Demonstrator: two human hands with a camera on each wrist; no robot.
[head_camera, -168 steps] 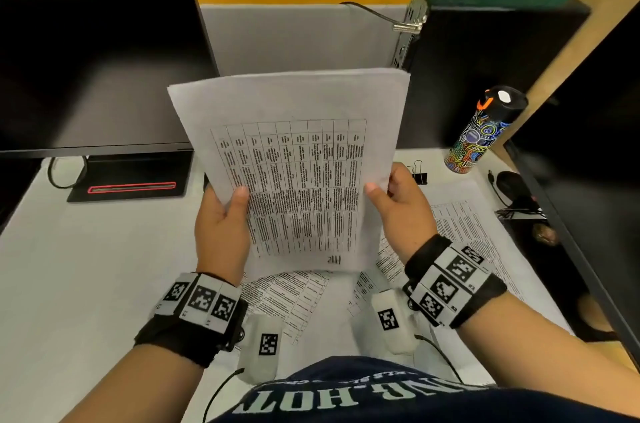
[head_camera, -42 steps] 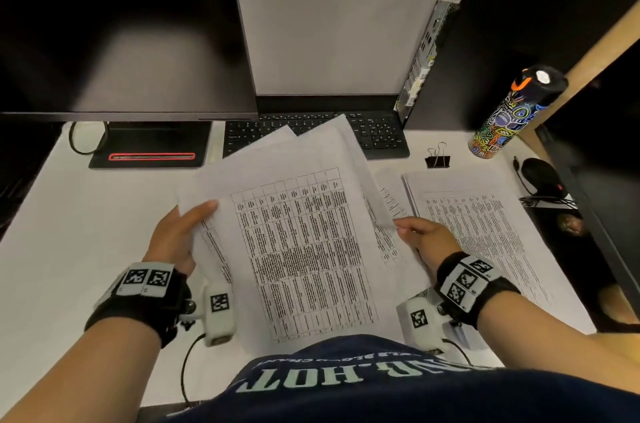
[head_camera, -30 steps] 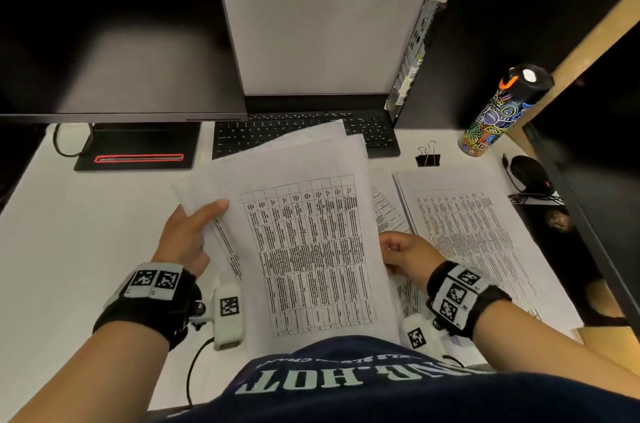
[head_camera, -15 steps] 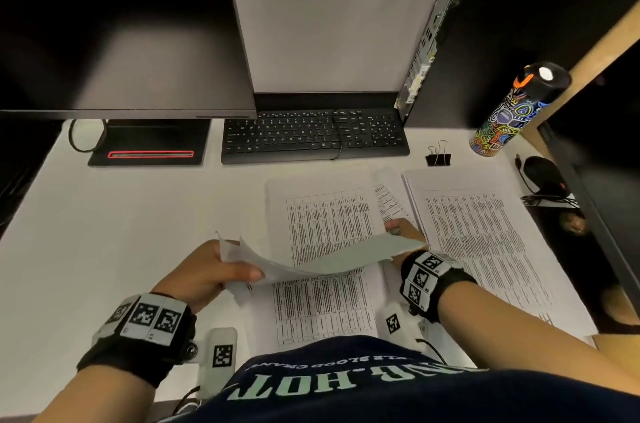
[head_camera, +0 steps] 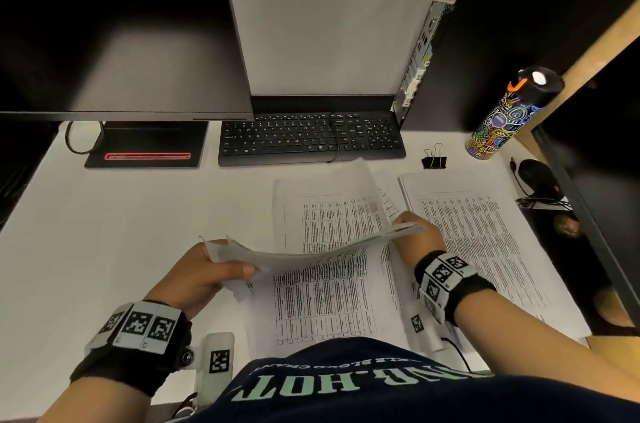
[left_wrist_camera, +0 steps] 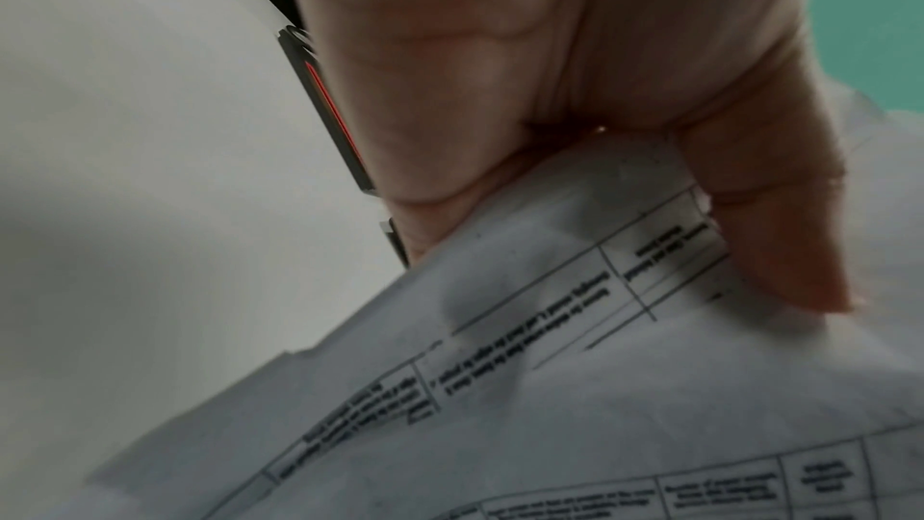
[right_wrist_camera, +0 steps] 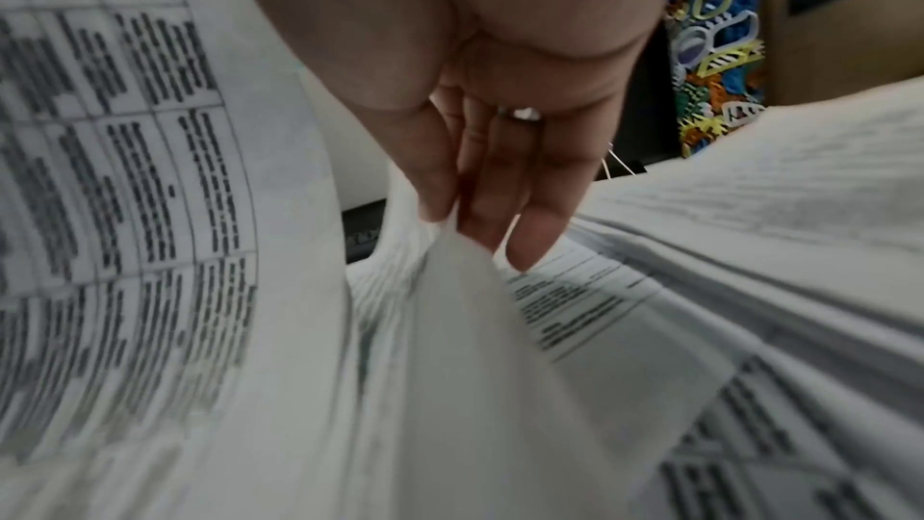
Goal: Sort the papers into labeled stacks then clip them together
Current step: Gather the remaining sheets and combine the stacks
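I hold a thin sheaf of printed sheets (head_camera: 311, 251) almost flat above the desk, edge-on to the head view. My left hand (head_camera: 211, 270) pinches its left corner with the thumb on top, and the sheets (left_wrist_camera: 575, 390) fill the lower left wrist view. My right hand (head_camera: 414, 239) pinches the sheaf's right edge (right_wrist_camera: 450, 291) between thumb and fingers. Under it a printed page with a table (head_camera: 329, 287) lies on the desk. A second stack of printed pages (head_camera: 485, 232) lies to the right. A black binder clip (head_camera: 434, 159) sits behind that stack.
A black keyboard (head_camera: 311, 138) lies at the back, a monitor (head_camera: 114, 28) with its stand (head_camera: 145, 152) at the left, a computer tower (head_camera: 502, 35) at the right. A colourful bottle (head_camera: 509, 114) and a mouse (head_camera: 538, 177) stand far right. The white desk (head_camera: 104, 232) is bare at the left.
The sheets I held upright were lowered and tipped nearly flat over the desk. One page now lies beneath them. Both hands kept their hold and dropped toward the desk.
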